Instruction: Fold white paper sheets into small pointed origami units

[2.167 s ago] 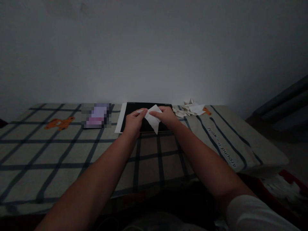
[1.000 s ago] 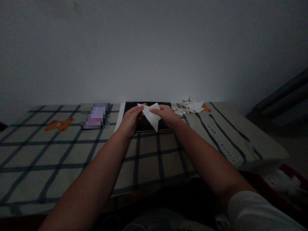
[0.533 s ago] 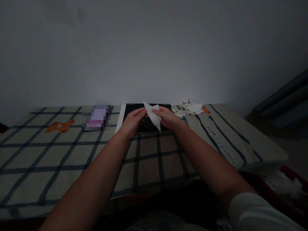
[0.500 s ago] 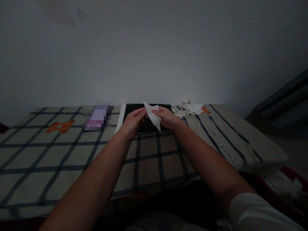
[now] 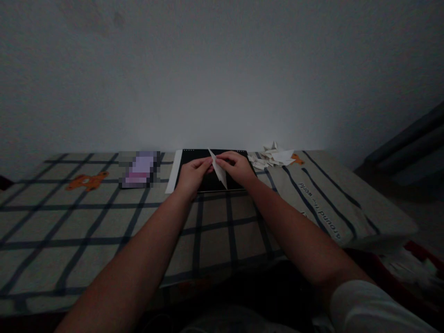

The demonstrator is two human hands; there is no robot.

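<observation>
A white folded paper piece point(image 5: 218, 171) is held between both hands, now a narrow pointed sliver. My left hand point(image 5: 192, 173) pinches its left edge near the top. My right hand point(image 5: 236, 167) pinches the right side with fingers closed over it. Both hands hover just above a black board point(image 5: 208, 182) that lies on the checked bedsheet point(image 5: 104, 222), with a white sheet edge point(image 5: 172, 173) showing along the board's left side.
A pile of folded white paper pieces point(image 5: 272, 156) lies right of the board near the wall. A blurred pinkish rectangle point(image 5: 138, 169) lies to the left. Orange bear prints mark the sheet point(image 5: 86, 180). The bed edge drops off at the right, with white and red clutter point(image 5: 412, 266) below.
The paper went from a wide triangle to a narrow sliver as both hands folded its sides together. The hands moved closer to each other over the black board.
</observation>
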